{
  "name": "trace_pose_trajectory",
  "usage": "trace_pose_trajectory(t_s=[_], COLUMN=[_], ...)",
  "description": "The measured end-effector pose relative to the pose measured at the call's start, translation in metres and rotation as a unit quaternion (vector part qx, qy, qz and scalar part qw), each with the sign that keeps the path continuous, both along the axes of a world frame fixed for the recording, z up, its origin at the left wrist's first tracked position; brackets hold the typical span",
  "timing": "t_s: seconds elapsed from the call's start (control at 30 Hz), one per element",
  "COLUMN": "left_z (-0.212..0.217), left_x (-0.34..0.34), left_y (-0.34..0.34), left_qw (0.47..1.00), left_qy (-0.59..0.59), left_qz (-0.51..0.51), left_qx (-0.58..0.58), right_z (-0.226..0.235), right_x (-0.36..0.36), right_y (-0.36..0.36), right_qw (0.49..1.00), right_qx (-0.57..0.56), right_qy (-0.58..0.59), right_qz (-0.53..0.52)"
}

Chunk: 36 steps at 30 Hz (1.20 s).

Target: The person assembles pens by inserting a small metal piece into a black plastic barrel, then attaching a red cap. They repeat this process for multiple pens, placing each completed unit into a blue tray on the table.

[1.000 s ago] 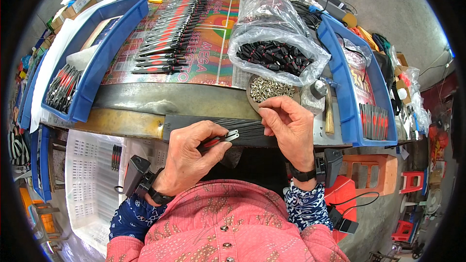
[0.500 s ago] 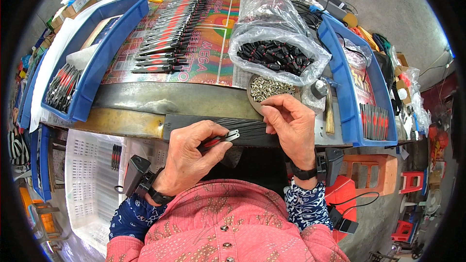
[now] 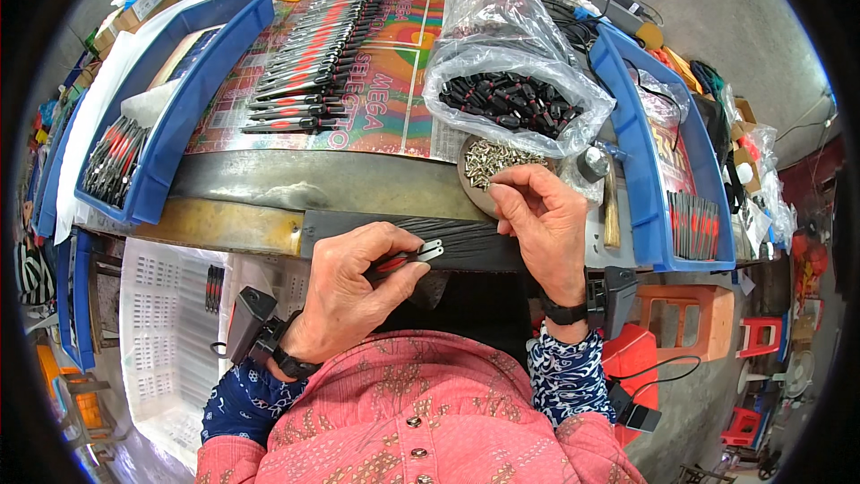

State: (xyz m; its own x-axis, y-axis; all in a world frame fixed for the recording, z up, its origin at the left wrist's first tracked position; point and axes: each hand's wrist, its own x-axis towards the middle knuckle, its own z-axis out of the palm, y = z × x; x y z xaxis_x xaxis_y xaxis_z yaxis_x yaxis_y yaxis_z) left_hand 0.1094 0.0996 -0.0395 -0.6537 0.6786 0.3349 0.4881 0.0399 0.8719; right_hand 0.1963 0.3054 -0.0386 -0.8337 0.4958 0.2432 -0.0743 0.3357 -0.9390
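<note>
Above my lap, at the edge of the bench, my left hand point(image 3: 356, 280) is closed round a red-and-black handle piece point(image 3: 428, 252). Its flat metal end, with small holes, sticks out past the thumb and points right. My right hand point(image 3: 548, 237) has thumb and forefinger pinched together at the near edge of a round dish point(image 3: 473, 199). Whatever the pinch holds, if anything, is hidden or too small to make out. Small silvery metal pins point(image 3: 494, 161) are heaped in that dish. Behind it an open clear plastic bag point(image 3: 573, 139) is full of black parts point(image 3: 506, 103).
Many red-and-black handled pieces point(image 3: 309, 63) lie in a long row on a printed sheet point(image 3: 394, 116). Blue bins with similar pieces stand left point(image 3: 170, 161) and right point(image 3: 658, 233). A brush point(image 3: 611, 211) lies beside the right bin. A white crate point(image 3: 157, 332) sits below, left.
My right hand has shifted slightly right and up, its fingertips still pinched by the dish. My left hand and the handle piece have hardly moved.
</note>
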Motion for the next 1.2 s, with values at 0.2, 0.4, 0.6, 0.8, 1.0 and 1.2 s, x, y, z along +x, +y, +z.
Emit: trace_pose_trajectory(t_s=[0.2,0.4,0.6,0.8,1.0,1.2], left_z=[0.000,0.001,0.001,0.000,0.002,0.002], left_x=[-0.001,-0.002,-0.002,-0.003,-0.003,-0.005], left_y=[0.000,-0.002,-0.002,0.000,-0.002,-0.002], left_qw=[1.000,1.000,1.000,1.000,1.000,1.000], left_qy=[-0.009,0.007,0.004,-0.004,0.001,0.008], left_qz=[-0.001,-0.008,-0.011,-0.005,-0.014,-0.022], left_qx=[0.000,-0.008,-0.014,0.005,-0.005,-0.009], right_z=[-0.003,-0.001,0.004,0.008,0.011,0.011], right_x=[-0.001,-0.003,-0.006,-0.013,-0.017,-0.019], right_y=[0.001,0.001,0.005,0.008,0.010,0.011], right_qw=[1.000,1.000,1.000,0.999,0.999,0.998], right_qx=[0.001,0.004,0.016,0.034,0.038,0.054], right_qy=[0.002,0.011,0.009,0.000,-0.010,-0.024], right_qz=[0.001,-0.004,-0.003,0.006,0.017,0.014])
